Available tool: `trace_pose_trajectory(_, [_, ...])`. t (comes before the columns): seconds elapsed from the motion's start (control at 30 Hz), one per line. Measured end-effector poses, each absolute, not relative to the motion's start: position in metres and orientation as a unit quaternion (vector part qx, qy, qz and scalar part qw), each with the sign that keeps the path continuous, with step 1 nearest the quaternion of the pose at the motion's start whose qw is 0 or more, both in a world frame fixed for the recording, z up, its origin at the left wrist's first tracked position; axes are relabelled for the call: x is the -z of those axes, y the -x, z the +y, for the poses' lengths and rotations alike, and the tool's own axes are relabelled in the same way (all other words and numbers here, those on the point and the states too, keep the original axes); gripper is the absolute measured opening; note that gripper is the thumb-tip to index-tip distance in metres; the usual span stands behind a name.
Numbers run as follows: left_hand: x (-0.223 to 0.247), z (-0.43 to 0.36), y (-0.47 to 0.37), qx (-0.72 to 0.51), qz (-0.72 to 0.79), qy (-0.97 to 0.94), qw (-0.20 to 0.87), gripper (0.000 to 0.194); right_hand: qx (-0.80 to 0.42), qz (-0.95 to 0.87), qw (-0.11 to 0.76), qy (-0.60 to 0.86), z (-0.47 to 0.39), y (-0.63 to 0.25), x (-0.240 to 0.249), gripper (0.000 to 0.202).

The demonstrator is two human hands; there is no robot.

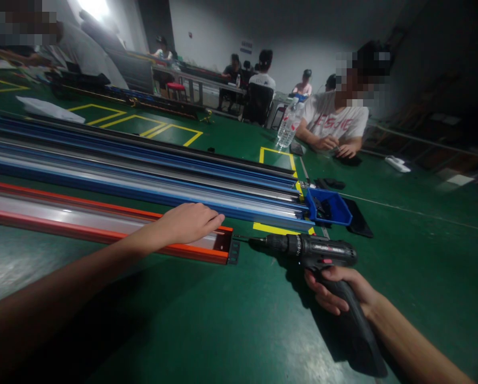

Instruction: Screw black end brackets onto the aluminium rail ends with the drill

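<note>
My right hand (342, 293) is wrapped round the handle of a black cordless drill (326, 250), which points left. The drill's long thin bit reaches the black end cap (233, 252) at the right end of an orange rail (201, 253). Whether the tip sits in a screw is too small to tell. Across the rail, close to that end, lies my left hand (193, 221), gripping it from above with its fingers over the far edge and partly hidden. The rail has a pale, shiny inside and runs off to the left.
Several blue and black rails (223, 200) lie behind the orange one. Past their right ends are a blue bin (330, 208) with small dark parts, a black phone-like slab (358, 218) and plastic bottles (290, 125). A person (334, 122) sits across the green table (231, 320).
</note>
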State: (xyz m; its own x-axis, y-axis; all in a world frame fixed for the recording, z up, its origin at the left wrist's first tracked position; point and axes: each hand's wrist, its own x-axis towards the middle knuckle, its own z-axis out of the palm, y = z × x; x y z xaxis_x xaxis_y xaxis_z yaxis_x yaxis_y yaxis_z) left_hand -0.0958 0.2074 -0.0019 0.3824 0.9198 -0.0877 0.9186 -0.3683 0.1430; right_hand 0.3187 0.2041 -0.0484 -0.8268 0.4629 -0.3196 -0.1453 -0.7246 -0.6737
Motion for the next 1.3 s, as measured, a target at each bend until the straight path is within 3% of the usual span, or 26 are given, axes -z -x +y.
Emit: trace_pose_trajectory(1.3, [-0.007, 0.205, 0.091, 0.025, 0.559, -0.826, 0.075, 0.059, -0.893, -0.338, 0.163, 0.249, 0.205, -0.320, 0.048, 0.027])
